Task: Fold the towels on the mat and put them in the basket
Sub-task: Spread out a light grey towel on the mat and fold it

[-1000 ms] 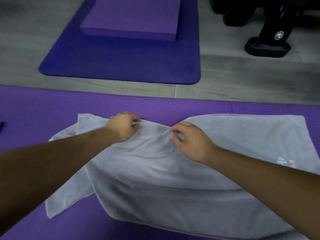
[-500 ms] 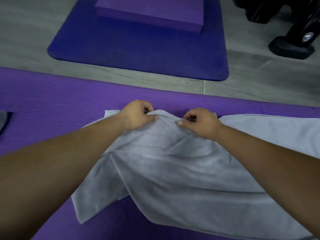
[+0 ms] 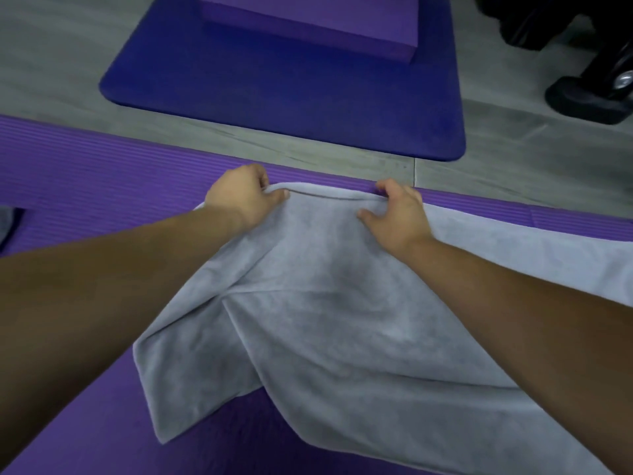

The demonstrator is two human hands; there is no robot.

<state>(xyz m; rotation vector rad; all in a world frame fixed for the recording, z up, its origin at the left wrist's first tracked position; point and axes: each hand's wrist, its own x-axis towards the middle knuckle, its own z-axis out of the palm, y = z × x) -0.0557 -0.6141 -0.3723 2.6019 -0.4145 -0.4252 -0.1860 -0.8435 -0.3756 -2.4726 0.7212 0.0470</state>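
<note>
Between the two sets of fingers, the far edge of the towel (image 3: 342, 320) is drawn into a nearly straight fold lying on the mat (image 3: 85, 173), close to the mat's far border. That edge is gripped by the left hand (image 3: 239, 200), whose fingers are curled over it from beyond while the thumb is pressed on top. It is also gripped by the right hand (image 3: 399, 217), whose fingers are likewise hooked over the edge with the thumb spread flat on the cloth. Nearer than the fingers, the grey towel is spread in loose folds. One doubled corner is laid below the left forearm, and the rest is carried off to the right past the right forearm. Beyond the fingers a strip of grey floor (image 3: 51, 56) is seen, and past it a blue mat (image 3: 291, 97) on which a purple block (image 3: 308, 18) is set. Far to the right of the right fingers, a black base (image 3: 589, 101) is stood on the floor. Far to the left of the left fingers, a dark object (image 3: 8, 224) is cut off by the frame edge and cannot be identified.
</note>
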